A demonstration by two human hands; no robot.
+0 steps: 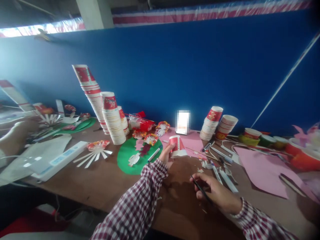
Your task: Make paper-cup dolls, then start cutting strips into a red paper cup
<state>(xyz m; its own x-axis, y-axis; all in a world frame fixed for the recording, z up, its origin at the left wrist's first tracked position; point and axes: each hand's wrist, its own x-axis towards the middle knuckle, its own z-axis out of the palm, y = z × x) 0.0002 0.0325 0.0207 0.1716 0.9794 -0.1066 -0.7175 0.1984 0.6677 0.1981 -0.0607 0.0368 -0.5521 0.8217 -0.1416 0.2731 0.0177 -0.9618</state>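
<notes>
My left hand (pixel 166 154) is closed round the side of a red and white paper cup (pixel 179 146), held above the table. In my right hand (pixel 218 190), lower and to the right, is a thin dark pen-like tool (pixel 202 191); its exact kind does not show. The tool's tip points up and left towards the cup, apart from it. Left of the cup lies a green paper disc (pixel 123 160) with paper cutouts and a marker (pixel 153 155) on it. Paper scraps (pixel 205 164) and several pens lie just beyond my right hand.
Tall cup stacks (pixel 113 120) stand at back left, shorter ones (pixel 212 122) at back right. A lit phone (pixel 182 122) leans by the blue wall. Pink paper (pixel 262 170) lies right, a white power strip (pixel 60 160) left. Another person's hand (pixel 23 133) shows far left.
</notes>
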